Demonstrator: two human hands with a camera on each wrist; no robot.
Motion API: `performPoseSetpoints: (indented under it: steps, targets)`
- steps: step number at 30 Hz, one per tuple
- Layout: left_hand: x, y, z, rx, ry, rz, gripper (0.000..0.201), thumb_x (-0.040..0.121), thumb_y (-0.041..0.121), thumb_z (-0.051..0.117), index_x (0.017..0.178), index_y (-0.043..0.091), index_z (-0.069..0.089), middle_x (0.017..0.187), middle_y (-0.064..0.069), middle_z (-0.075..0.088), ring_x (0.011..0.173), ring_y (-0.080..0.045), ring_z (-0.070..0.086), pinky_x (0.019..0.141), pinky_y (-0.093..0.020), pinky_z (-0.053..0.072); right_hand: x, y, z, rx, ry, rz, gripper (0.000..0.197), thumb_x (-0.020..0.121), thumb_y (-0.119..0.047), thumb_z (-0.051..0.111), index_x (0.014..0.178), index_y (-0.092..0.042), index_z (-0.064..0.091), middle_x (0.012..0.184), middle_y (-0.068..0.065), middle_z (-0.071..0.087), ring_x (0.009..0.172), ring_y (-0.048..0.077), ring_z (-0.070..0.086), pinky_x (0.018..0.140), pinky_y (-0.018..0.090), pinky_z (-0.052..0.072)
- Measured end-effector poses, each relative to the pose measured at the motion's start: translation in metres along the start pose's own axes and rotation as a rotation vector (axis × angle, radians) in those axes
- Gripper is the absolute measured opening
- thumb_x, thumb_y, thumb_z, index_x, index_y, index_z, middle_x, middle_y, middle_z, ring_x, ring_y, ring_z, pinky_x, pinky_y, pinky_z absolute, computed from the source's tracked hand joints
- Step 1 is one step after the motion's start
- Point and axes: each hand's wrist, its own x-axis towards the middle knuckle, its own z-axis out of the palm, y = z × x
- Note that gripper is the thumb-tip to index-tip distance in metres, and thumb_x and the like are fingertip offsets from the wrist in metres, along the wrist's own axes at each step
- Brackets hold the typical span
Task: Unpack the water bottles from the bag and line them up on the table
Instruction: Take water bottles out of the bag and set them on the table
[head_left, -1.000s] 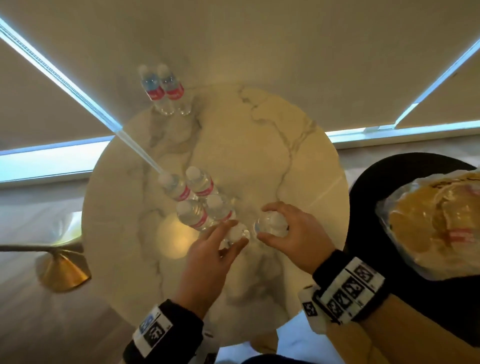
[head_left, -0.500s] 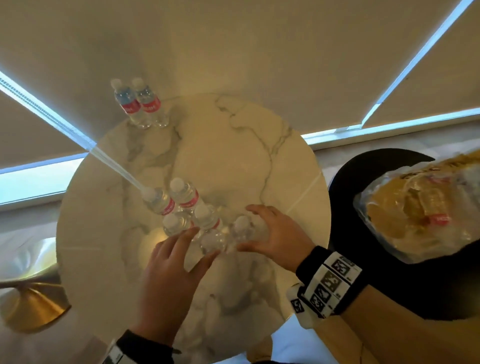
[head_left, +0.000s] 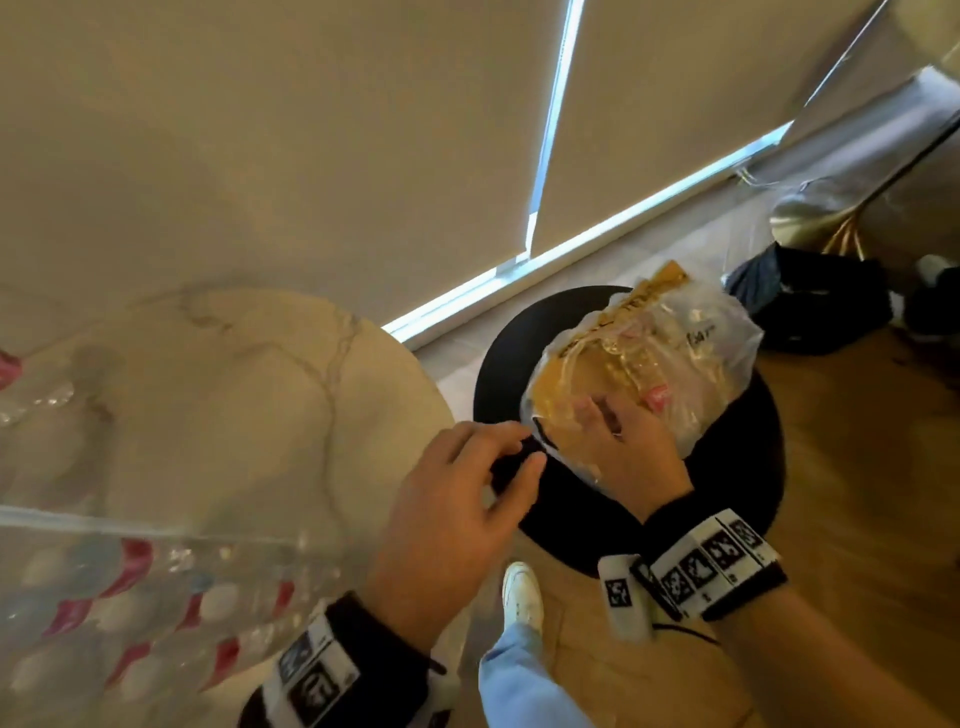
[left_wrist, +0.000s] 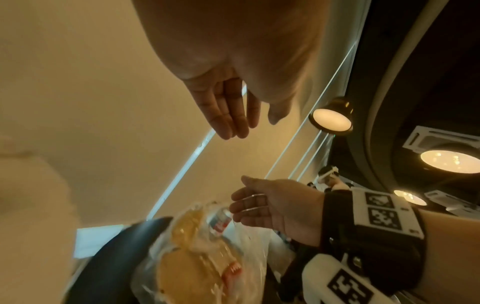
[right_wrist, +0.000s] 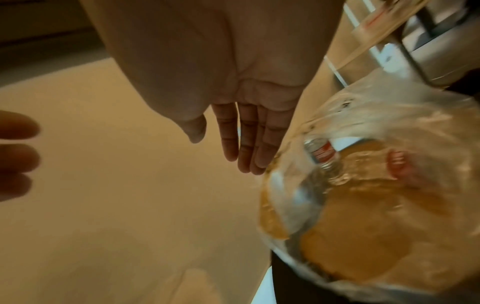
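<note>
A clear plastic bag with yellowish contents lies on a round black stool. Inside it shows a water bottle with a red label. My right hand reaches onto the bag's near end with straight fingers and holds nothing. My left hand hovers empty between the marble table and the stool, its fingers relaxed. Several unpacked bottles stand blurred at the table's near left.
The stool stands just right of the table's edge. Below the hands are my white shoe and the wooden floor. Dark things lie on the floor at the back right. Closed blinds fill the far side.
Both hands have let go of the bottles on the table and swung right to the bag on the stool. The view has turned right with them.
</note>
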Motion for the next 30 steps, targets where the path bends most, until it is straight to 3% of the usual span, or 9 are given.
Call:
performPoseSetpoints:
  steps: [5,7,9,14,17,22,26,28,30]
  targets:
    - [0.094,-0.007,0.117,0.017,-0.217,-0.030,0.024,0.104,0.038,0.046,0.107,0.023,0.064,0.097,0.008,0.062,0.084,-0.005,0.058,0.079,-0.025,0.053,0.070,0.078,-0.009,-0.033,-0.012,0.217,0.023,0.097,-0.030,0.045,0.100,-0.016,0.064,0.092,-0.001,0.063,0.093,0.025,0.060,0.082,0.033,0.042]
    - [0.133,-0.010,0.156,0.041,-0.289,-0.083,0.026,0.104,0.032,0.044,0.106,0.018,0.065,0.093,0.006,0.063,0.080,-0.004,0.055,0.078,-0.019,0.048,0.097,0.103,-0.006,-0.064,-0.049,0.319,0.029,0.095,-0.030,0.045,0.110,-0.012,0.062,0.101,0.001,0.062,0.102,0.027,0.058,0.091,0.038,0.044]
    - [0.163,-0.015,0.181,0.124,-0.315,-0.101,0.027,0.105,0.027,0.041,0.103,0.016,0.065,0.088,0.008,0.056,0.078,-0.004,0.048,0.080,-0.019,0.041,0.116,0.117,-0.001,-0.156,-0.053,0.350,0.038,0.092,-0.032,0.044,0.119,-0.009,0.059,0.118,0.013,0.061,0.113,0.034,0.055,0.099,0.043,0.042]
    - [0.222,-0.030,0.241,0.212,-0.410,-0.116,0.023,0.102,0.025,0.040,0.102,0.016,0.061,0.097,-0.002,0.066,0.082,-0.014,0.054,0.088,-0.032,0.047,0.156,0.145,0.007,-0.324,-0.101,0.372,0.057,0.098,-0.022,0.041,0.149,-0.001,0.025,0.150,0.022,0.034,0.138,0.035,0.035,0.114,0.040,0.026]
    - [0.240,-0.041,0.268,0.236,-0.433,-0.170,0.023,0.098,0.035,0.042,0.095,0.022,0.060,0.085,0.002,0.066,0.077,-0.017,0.063,0.082,-0.043,0.055,0.166,0.156,0.013,-0.491,-0.186,0.391,0.058,0.097,-0.018,0.040,0.145,0.008,0.020,0.149,0.027,0.031,0.137,0.038,0.033,0.114,0.041,0.026]
    - [0.255,-0.038,0.293,0.210,-0.422,-0.182,0.014,0.096,0.032,0.048,0.098,0.026,0.060,0.083,0.005,0.064,0.076,-0.014,0.063,0.073,-0.032,0.053,0.176,0.160,0.013,-0.722,-0.248,0.346,0.050,0.096,-0.023,0.039,0.141,0.001,0.035,0.142,0.023,0.045,0.131,0.035,0.044,0.110,0.043,0.035]
    - [0.264,-0.029,0.297,0.263,-0.283,-0.230,0.008,0.095,0.025,0.054,0.091,0.019,0.058,0.080,0.008,0.052,0.070,-0.010,0.047,0.064,-0.020,0.031,0.173,0.161,0.018,-0.735,-0.268,0.301,0.060,0.094,-0.029,0.043,0.146,-0.006,0.025,0.147,0.025,0.035,0.134,0.038,0.037,0.111,0.044,0.031]
    - [0.267,-0.031,0.300,0.342,-0.266,-0.234,0.011,0.096,0.023,0.053,0.098,0.018,0.063,0.083,0.005,0.050,0.075,-0.011,0.045,0.068,-0.022,0.031,0.168,0.157,0.018,-0.742,-0.312,0.304,0.060,0.095,-0.026,0.043,0.149,-0.011,0.021,0.144,0.025,0.035,0.132,0.038,0.040,0.108,0.042,0.033]
    - [0.267,-0.038,0.305,0.376,-0.342,-0.256,0.015,0.097,0.023,0.052,0.094,0.016,0.065,0.082,0.001,0.054,0.079,-0.016,0.055,0.069,-0.026,0.037,0.164,0.154,0.019,-0.740,-0.313,0.317,0.060,0.095,-0.025,0.044,0.148,-0.013,0.020,0.138,0.025,0.043,0.125,0.037,0.047,0.102,0.041,0.038]
